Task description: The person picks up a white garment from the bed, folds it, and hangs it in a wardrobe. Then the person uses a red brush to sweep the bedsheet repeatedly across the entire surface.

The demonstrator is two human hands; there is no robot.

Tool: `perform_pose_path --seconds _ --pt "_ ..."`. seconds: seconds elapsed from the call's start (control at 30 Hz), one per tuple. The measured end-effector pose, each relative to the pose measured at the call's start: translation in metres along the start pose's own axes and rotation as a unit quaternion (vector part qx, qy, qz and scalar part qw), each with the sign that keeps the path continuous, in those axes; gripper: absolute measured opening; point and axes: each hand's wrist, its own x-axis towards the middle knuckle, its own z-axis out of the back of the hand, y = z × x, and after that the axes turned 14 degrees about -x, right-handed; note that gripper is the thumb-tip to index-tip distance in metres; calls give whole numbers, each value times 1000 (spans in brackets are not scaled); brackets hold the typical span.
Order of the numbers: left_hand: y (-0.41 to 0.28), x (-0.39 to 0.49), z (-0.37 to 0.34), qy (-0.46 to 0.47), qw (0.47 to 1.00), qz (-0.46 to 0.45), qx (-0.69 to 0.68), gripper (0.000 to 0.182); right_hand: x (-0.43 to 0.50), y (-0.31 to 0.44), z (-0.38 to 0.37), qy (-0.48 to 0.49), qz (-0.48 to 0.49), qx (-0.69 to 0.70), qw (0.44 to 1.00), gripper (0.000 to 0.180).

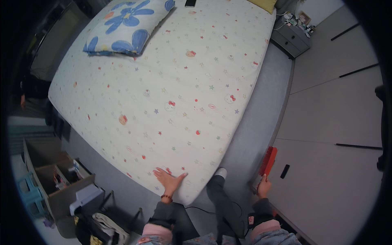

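Observation:
My left hand [169, 181] rests on the near corner of the bed, its fingers spread over a white fitted sheet [183, 122] printed with stars and cartoon cats. A bead bracelet [167, 197] circles that wrist. In my right hand [264, 187] is the handle of a red bed brush [268, 160], held upright beside the wardrobe with its bristles towards the bed. At the far left of the bed lies a white pillow [127, 27] with blue flowers.
Grey wardrobe doors [324, 116] with black handles line the right side. A grey nightstand [291, 39] stands by the headboard. A phone [190, 3] and a yellow cushion [264, 4] lie at the far end. A cable [200, 209] crosses the floor by my legs. Lower left is an open-topped cabinet [70, 193].

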Motion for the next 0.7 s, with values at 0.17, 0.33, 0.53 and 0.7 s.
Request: perform_pose_path --seconds 0.17,0.33,0.53,0.7 --pt "-16 -11 -52 -66 989 127 21 154 10 46 8 51 33 0 998 42" --pt "-6 2 -58 -91 984 129 77 160 -11 107 -69 128 117 -23 985 40" --pt "2 11 -61 -56 982 164 76 163 -93 175 -164 304 312 -120 892 31" --pt "-2 9 -59 -36 981 183 51 163 -146 196 -208 365 499 -148 772 31"
